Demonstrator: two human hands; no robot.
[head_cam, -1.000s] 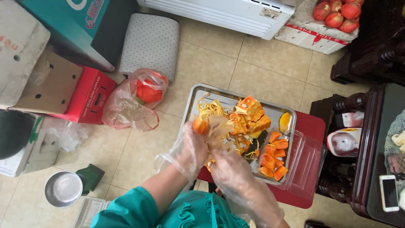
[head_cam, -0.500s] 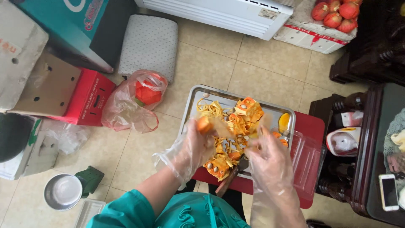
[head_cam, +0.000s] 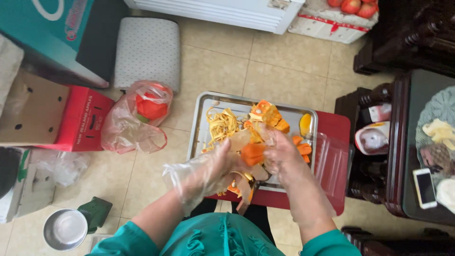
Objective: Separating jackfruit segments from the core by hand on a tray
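Gloved hands meet over a metal tray [head_cam: 201, 121] on a small red tabletop [head_cam: 334, 130]: the left hand [head_cam: 215, 163] and right hand [head_cam: 279, 154] both close around one orange fruit piece [head_cam: 252, 154], pale peel curling off it. Judging by the tray, much is done, with a heap of stringy yellow peelings [head_cam: 222, 124] and cut orange segments [head_cam: 268, 114] already lying there, while the held piece remains partly skinned. More orange fruit sits in a plastic bag [head_cam: 137, 118] on the floor.
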